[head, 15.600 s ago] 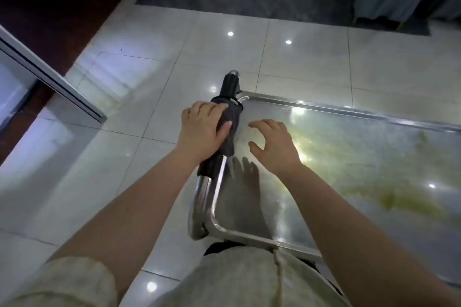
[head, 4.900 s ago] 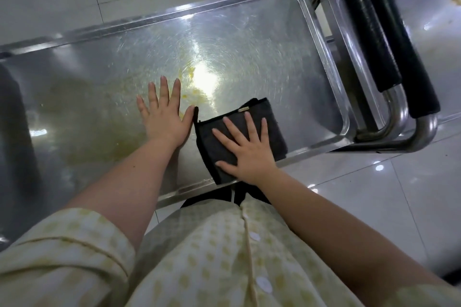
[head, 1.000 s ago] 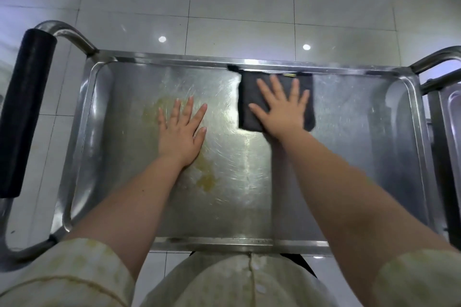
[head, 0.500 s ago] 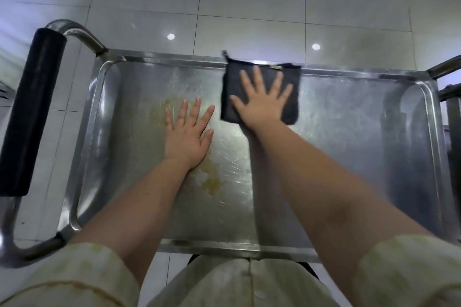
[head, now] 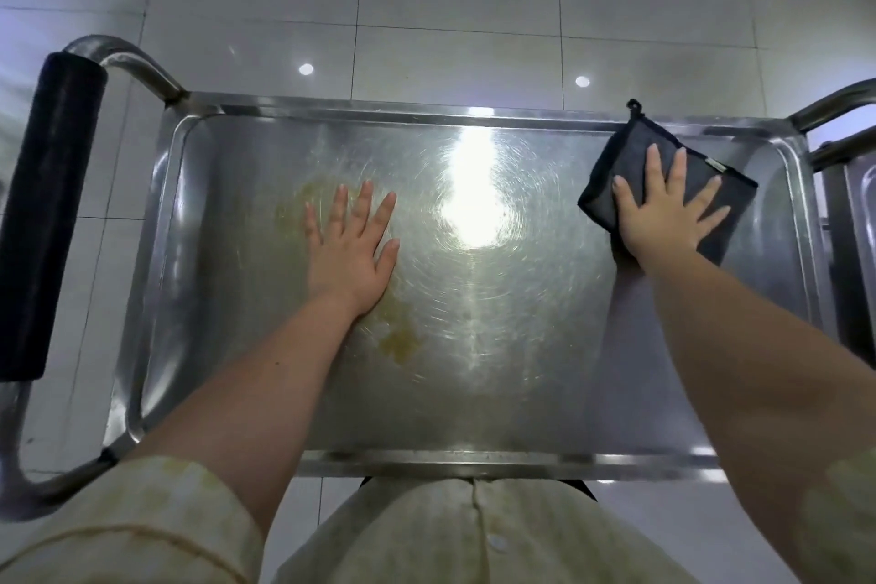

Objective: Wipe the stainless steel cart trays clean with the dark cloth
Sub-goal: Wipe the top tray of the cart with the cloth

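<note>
The dark cloth [head: 628,161] carries a small pale label tag [head: 716,164] sewn at its far right edge. Any writing on it is too small to read. A short hanging loop [head: 635,104] sticks out from the cloth's far corner. No other writing shows on the cart.

The cloth lies in the far right corner of the stainless steel tray [head: 379,108], turned at an angle, with its far corner and the loop riding up over the far rim. The right hand [head: 663,223] presses flat on it, fingers straight and spread, gripping nothing. The left hand [head: 353,251] lies palm down on the bare steel left of centre, fingers straight and slightly apart, also holding nothing.

A yellowish stain [head: 400,339] sits just beside the left wrist, and a fainter patch [head: 296,199] spreads beyond the little finger. A bright glare [head: 474,194] marks the open steel between the two hands, which are well apart.

A low raised rim with rounded corners runs round the whole tray. To the left, a steel loop handle with a black foam grip [head: 47,213] stands off from the tray's end. At the right edge, a second cart [head: 848,213] stands just beside this one. Pale glossy floor tiles [head: 474,14] lie beyond the far rim.
</note>
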{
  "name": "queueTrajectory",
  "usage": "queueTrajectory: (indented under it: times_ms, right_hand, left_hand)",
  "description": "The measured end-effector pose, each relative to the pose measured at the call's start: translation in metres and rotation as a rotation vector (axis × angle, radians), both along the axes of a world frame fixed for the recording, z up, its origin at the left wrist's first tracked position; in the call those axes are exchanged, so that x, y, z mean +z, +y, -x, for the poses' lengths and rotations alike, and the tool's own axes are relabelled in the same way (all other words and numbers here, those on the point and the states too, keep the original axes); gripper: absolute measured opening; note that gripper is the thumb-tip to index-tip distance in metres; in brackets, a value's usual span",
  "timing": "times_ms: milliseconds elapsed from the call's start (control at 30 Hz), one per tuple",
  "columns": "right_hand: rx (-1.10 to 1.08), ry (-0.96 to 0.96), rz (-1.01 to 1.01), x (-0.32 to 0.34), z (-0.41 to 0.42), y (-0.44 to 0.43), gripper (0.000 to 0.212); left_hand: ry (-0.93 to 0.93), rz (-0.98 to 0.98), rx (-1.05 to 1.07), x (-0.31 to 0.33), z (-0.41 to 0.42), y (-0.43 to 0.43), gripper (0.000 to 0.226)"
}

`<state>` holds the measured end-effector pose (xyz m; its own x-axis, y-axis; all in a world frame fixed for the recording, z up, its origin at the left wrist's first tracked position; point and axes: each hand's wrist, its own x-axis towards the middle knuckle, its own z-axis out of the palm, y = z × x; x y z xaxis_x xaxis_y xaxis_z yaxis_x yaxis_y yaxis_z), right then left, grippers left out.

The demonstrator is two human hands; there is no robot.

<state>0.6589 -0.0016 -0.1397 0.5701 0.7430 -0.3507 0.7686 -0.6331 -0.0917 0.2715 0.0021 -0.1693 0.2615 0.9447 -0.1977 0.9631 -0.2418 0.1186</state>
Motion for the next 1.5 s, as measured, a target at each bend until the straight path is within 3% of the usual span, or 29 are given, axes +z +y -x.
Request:
queueTrajectory:
  times_ms: [100,300,367,467,667,767,900,1133,1200,1300,1500]
  right_hand:
    - [0.035,-0.015,-0.033,-0.005,0.041,0.007,0.071]
    - [0.608,0.001,-0.021,-0.012,0.187,0.008,0.071]
    - [0.677,0.011,-0.036,-0.011,0.198,-0.005,0.069]
    - [0.588,-0.008,-0.058,-0.013,0.155,-0.018,0.069]
    - [0.079,-0.041,-0.048,-0.006,0.011,-0.089,0.069]
    - [-0.068,-0.049,-0.012,-0.003,-0.009,-0.117,0.071]
    - [-0.048,-0.040,-0.037,-0.005,0.029,-0.113,0.072]
    - [0.620,0.014,-0.013,-0.008,0.192,-0.102,0.070]
    - [0.722,0.030,-0.018,-0.008,0.207,-0.112,0.068]
    - [0.684,0.032,-0.046,-0.010,0.173,-0.119,0.068]
    - [0.252,-0.036,-0.054,-0.010,0.021,-0.171,0.072]
  left_hand:
    - [0.007,0.001,0.003,-0.001,0.002,0.000,0.062]
    - [-0.003,-0.005,0.008,-0.001,0.001,0.001,0.062]
    - [0.004,-0.004,0.006,-0.001,0.001,0.000,0.062]
    - [0.015,0.003,0.008,-0.003,0.000,0.000,0.060]
    - [0.010,0.012,0.005,-0.002,-0.002,-0.001,0.058]
    - [0.026,0.043,-0.010,0.003,-0.003,0.000,0.058]
    - [-0.003,0.083,0.001,0.013,0.000,-0.024,0.056]
    - [-0.061,0.096,0.091,0.011,0.008,-0.112,0.057]
    - [-0.056,0.091,0.128,0.008,0.012,-0.125,0.057]
    - [-0.026,0.087,0.138,0.007,0.015,-0.130,0.055]
    - [0.016,0.067,0.127,0.004,0.012,-0.131,0.056]
